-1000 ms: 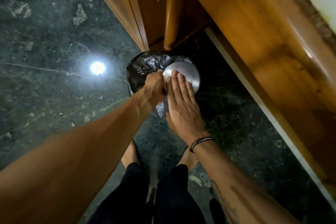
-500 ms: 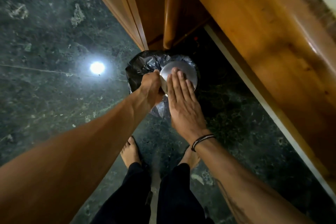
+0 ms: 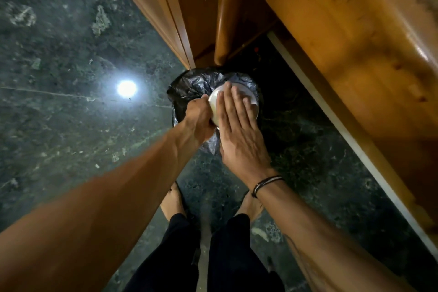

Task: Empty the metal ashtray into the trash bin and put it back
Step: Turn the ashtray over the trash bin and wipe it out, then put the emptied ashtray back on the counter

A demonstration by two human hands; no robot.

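The round metal ashtray (image 3: 246,95) is held upside down over the trash bin (image 3: 189,85), which is lined with a crumpled black bag. My left hand (image 3: 198,119) grips the ashtray's left rim. My right hand (image 3: 237,130) lies flat, fingers together, against the ashtray's upturned bottom and covers most of it. What is inside the ashtray and the bin is hidden.
The bin stands on a dark green marble floor (image 3: 59,66) at the foot of wooden furniture (image 3: 343,42) with a turned leg (image 3: 227,19). A lamp's reflection (image 3: 126,88) glares on the floor to the left. My bare feet (image 3: 173,201) stand just behind the bin.
My right hand has slid further up over the ashtray's bottom, covering more of it. The left hand's grip on the rim is unchanged.
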